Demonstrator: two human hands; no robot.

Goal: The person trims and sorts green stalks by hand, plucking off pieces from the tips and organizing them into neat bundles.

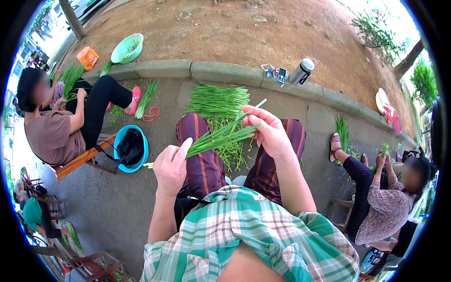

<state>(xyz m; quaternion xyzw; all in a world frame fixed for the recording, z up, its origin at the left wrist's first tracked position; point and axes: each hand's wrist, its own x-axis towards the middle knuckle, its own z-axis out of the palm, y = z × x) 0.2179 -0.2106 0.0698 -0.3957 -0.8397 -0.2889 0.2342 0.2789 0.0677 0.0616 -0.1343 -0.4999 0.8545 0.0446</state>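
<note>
1. I have the left hand (170, 168) at about eight o'clock from the middle of my view, closed narrow around a bunch of green stalks (211, 141). A pale end (149, 165) pokes out at the nine o'clock side of the fist.
2. The right hand (271, 134) is at about two o'clock from the left hand. Its thumb and forefinger are drawn in narrow and look to be pinching the bunch near its far end; exactly how many stalks they have, I can't tell. One stalk tip (261, 103) shows past the fingertips, toward one o'clock.
3. The key relation for me is the bunch's long axis: it slants from the left fist up to between two and three o'clock, bridging both hands above the knees. The right hand is the nearer one to the far tips; the left has the near end.
4. On the ground, a stalk pile (218, 101) lies at one o'clock from the left hand and ten o'clock from the right, its stalks mostly running nine to three. Short green bits (230, 150) are scattered just this side of it, between the knees.
5. Beyond the pile, at twelve, runs the kerb (225, 71). A blue basin (145, 155) holding something black sits at ten o'clock from the left hand.
</note>
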